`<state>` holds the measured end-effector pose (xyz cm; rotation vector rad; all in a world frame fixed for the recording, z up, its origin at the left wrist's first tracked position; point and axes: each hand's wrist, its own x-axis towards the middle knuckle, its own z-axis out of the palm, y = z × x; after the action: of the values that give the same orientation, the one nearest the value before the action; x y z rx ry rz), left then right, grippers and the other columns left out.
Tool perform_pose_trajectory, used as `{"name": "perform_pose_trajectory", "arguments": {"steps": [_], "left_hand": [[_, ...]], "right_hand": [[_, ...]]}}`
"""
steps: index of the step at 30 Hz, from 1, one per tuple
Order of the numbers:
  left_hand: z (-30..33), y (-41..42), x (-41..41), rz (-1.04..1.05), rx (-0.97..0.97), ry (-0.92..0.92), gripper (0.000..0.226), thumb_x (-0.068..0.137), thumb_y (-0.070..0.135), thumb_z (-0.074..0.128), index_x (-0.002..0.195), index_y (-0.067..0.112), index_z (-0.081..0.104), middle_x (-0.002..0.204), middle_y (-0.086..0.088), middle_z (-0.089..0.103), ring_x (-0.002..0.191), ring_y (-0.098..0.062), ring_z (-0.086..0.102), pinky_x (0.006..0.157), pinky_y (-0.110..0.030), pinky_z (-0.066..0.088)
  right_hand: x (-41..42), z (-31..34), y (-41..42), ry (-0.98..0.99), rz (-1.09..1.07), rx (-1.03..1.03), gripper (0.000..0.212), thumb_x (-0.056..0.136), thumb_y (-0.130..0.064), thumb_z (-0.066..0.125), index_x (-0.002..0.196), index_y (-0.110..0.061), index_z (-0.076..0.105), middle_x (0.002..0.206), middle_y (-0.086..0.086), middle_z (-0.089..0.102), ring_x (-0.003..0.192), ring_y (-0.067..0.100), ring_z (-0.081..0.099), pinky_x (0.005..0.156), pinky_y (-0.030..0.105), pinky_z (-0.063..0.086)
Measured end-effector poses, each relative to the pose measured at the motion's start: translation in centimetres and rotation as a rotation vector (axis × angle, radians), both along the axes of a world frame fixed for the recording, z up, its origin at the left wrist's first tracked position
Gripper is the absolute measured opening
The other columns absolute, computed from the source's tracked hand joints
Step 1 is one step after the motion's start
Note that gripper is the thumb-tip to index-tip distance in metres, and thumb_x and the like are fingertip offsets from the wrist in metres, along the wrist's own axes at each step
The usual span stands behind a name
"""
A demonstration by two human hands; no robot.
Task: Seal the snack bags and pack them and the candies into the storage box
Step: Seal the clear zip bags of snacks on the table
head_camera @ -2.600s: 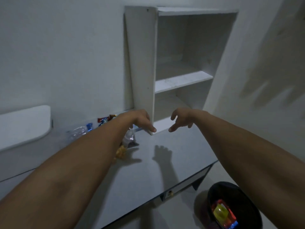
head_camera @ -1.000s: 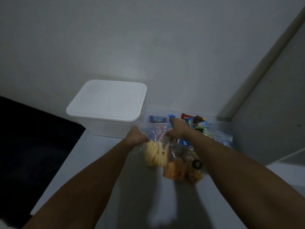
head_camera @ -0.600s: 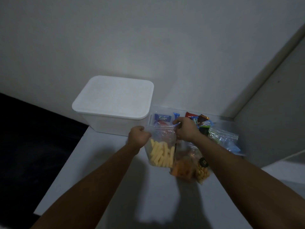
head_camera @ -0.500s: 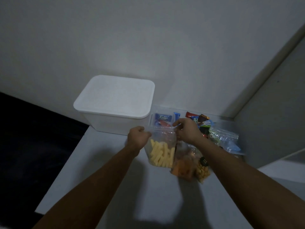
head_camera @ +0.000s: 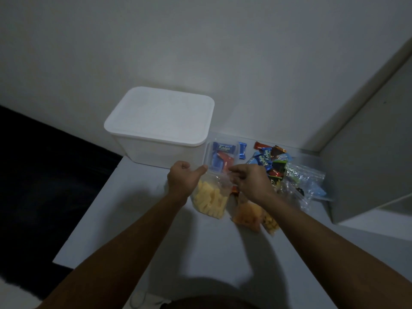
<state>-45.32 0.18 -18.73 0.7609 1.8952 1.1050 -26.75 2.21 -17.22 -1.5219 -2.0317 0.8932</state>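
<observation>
Pinching the yellow-snack bag along its top with my left hand and right hand, I judge sealing barely begun: candies lie at two o'clock, storage box at eleven, lid on.

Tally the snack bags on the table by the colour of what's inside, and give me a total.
Yellow sticks bag, held at its top by the left hand and right hand: 1
Orange snack bag: 1
Tan snack bag: 1
Clear bags with blue or green bits: count unclear
Total: at least 3
</observation>
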Motion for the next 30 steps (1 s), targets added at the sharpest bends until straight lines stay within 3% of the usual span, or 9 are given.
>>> {"name": "perform_pose_trajectory", "arguments": {"steps": [3, 5, 8, 12, 14, 17, 20, 25, 30], "left_hand": [[0.3, -0.1, 0.4, 0.026, -0.007, -0.003, 0.040, 0.059, 0.033, 0.086, 0.081, 0.024, 0.054, 0.090, -0.011, 0.067, 0.083, -0.032, 0.068, 0.079, -0.048, 0.058], [0.7, -0.1, 0.8, 0.035, -0.006, -0.042, 0.037, 0.063, 0.019, 0.083, 0.089, 0.017, 0.057, 0.087, -0.010, 0.064, 0.081, -0.032, 0.068, 0.078, -0.049, 0.059], [1.1, -0.1, 1.5, 0.061, 0.016, -0.096, 0.031, 0.071, 0.000, 0.072, 0.097, 0.008, 0.056, 0.082, -0.007, 0.057, 0.077, -0.029, 0.065, 0.077, -0.050, 0.059], [1.2, -0.2, 2.0, 0.098, 0.050, -0.130, 0.031, 0.072, -0.009, 0.068, 0.099, 0.002, 0.057, 0.083, -0.011, 0.057, 0.071, -0.025, 0.063, 0.075, -0.044, 0.060], [1.2, -0.2, 2.4, 0.126, 0.066, -0.141, 0.034, 0.071, -0.011, 0.068, 0.103, 0.000, 0.059, 0.091, -0.018, 0.060, 0.074, -0.026, 0.062, 0.071, -0.038, 0.060], [1.3, 0.0, 2.6, 0.158, 0.098, -0.091, 0.040, 0.066, -0.007, 0.071, 0.105, 0.003, 0.064, 0.100, -0.018, 0.064, 0.087, -0.032, 0.065, 0.080, -0.043, 0.059], [1.9, 0.1, 2.6, 0.097, 0.092, 0.003, 0.043, 0.065, -0.005, 0.071, 0.107, 0.003, 0.067, 0.100, -0.011, 0.067, 0.092, -0.027, 0.065, 0.085, -0.036, 0.055], [3.4, 0.2, 2.1, 0.039, 0.141, 0.081, 0.040, 0.067, -0.004, 0.070, 0.106, 0.004, 0.071, 0.093, -0.006, 0.069, 0.088, -0.022, 0.066, 0.076, -0.026, 0.052], [2.8, -0.5, 2.0, -0.007, 0.159, 0.170, 0.043, 0.067, -0.001, 0.071, 0.110, 0.003, 0.070, 0.098, -0.009, 0.071, 0.091, -0.024, 0.067, 0.081, -0.028, 0.053]], "right_hand": [[-0.2, 0.1, -0.2, -0.015, 0.044, -0.022, 0.033, 0.089, -0.006, 0.064, 0.122, -0.006, 0.063, 0.111, 0.010, 0.071, 0.098, 0.016, 0.068, 0.079, 0.015, 0.053], [-0.4, 0.5, -0.2, 0.012, 0.065, -0.074, 0.038, 0.086, -0.012, 0.069, 0.123, -0.006, 0.063, 0.112, 0.007, 0.070, 0.097, 0.013, 0.068, 0.087, 0.024, 0.055], [-0.6, 1.2, -0.5, 0.074, 0.064, -0.158, 0.029, 0.089, -0.019, 0.067, 0.114, -0.007, 0.067, 0.102, 0.009, 0.073, 0.080, 0.014, 0.071, 0.074, 0.034, 0.061], [-0.7, 1.5, -0.6, -0.013, 0.069, -0.181, 0.019, 0.093, -0.012, 0.059, 0.109, -0.005, 0.069, 0.100, 0.009, 0.068, 0.067, 0.014, 0.068, 0.053, 0.021, 0.057], [-0.9, 1.5, -0.5, -0.086, 0.103, -0.147, 0.016, 0.093, -0.013, 0.060, 0.102, -0.006, 0.070, 0.095, 0.007, 0.069, 0.065, 0.010, 0.066, 0.054, 0.021, 0.057], [-1.2, 1.0, -0.3, -0.182, 0.020, 0.106, 0.015, 0.092, -0.016, 0.060, 0.099, -0.012, 0.072, 0.085, 0.004, 0.072, 0.070, 0.011, 0.066, 0.071, 0.033, 0.060], [-1.1, 0.8, 0.1, -0.185, -0.114, 0.291, 0.019, 0.092, -0.017, 0.059, 0.104, -0.015, 0.073, 0.082, 0.005, 0.074, 0.069, 0.016, 0.067, 0.068, 0.038, 0.059], [-1.4, 1.6, 0.6, -0.129, -0.115, 0.433, 0.021, 0.093, -0.019, 0.057, 0.108, -0.015, 0.072, 0.078, 0.006, 0.074, 0.064, 0.020, 0.067, 0.062, 0.041, 0.059], [-1.4, 1.1, 0.8, -0.144, -0.108, 0.399, 0.021, 0.094, -0.020, 0.056, 0.109, -0.016, 0.070, 0.079, 0.008, 0.073, 0.067, 0.022, 0.066, 0.065, 0.043, 0.058]]}}
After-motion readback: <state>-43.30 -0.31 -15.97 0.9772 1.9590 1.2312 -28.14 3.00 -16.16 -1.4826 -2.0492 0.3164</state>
